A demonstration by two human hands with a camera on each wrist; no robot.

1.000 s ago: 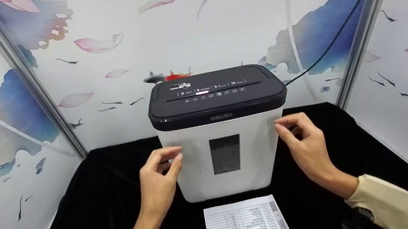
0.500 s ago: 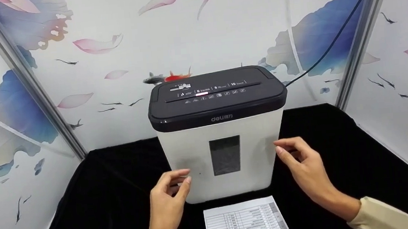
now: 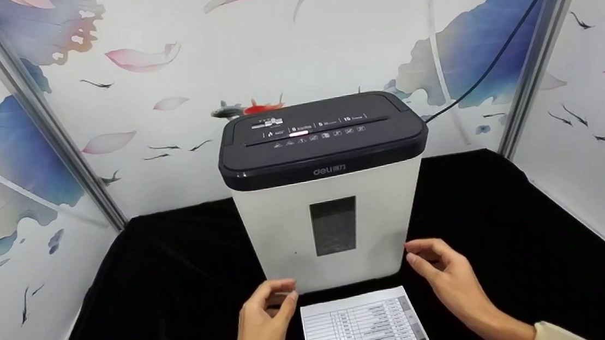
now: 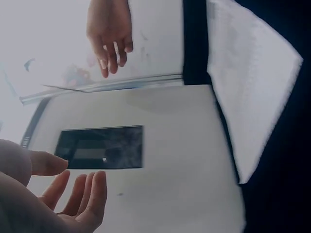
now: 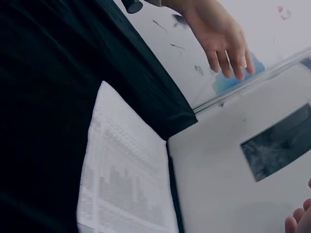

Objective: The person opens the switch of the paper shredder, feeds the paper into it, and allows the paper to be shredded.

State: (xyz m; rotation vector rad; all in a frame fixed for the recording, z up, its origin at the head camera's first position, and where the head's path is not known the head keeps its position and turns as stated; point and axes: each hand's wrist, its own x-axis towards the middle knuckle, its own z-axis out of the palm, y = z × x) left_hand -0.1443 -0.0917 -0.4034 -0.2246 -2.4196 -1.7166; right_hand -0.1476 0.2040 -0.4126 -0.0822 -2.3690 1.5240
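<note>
A white paper shredder (image 3: 376, 202) with a dark lid stands in the middle of the head view. In front of it lies a printed sheet of paper (image 3: 360, 329), its lower part cut off by the view's edge. My left hand (image 3: 266, 318) hovers by the sheet's upper left corner, fingers loosely bent and thumb apart from them. Off the sheet's upper right corner, near the shredder's lower right side, is my right hand (image 3: 448, 275), similarly relaxed. Both hold nothing. The left wrist view shows a gap between the left thumb and fingers (image 4: 99, 194).
Black cloth (image 3: 193, 294) covers the table under the shredder and paper. A black cable (image 3: 495, 57) runs from behind the shredder up to the right. Printed panels (image 3: 351, 39) on metal posts (image 3: 52, 126) stand at the back and both sides.
Both hands have come down along the shredder's sides toward the paper, the left one also shifting slightly right. The shredder and paper have stayed in place.
</note>
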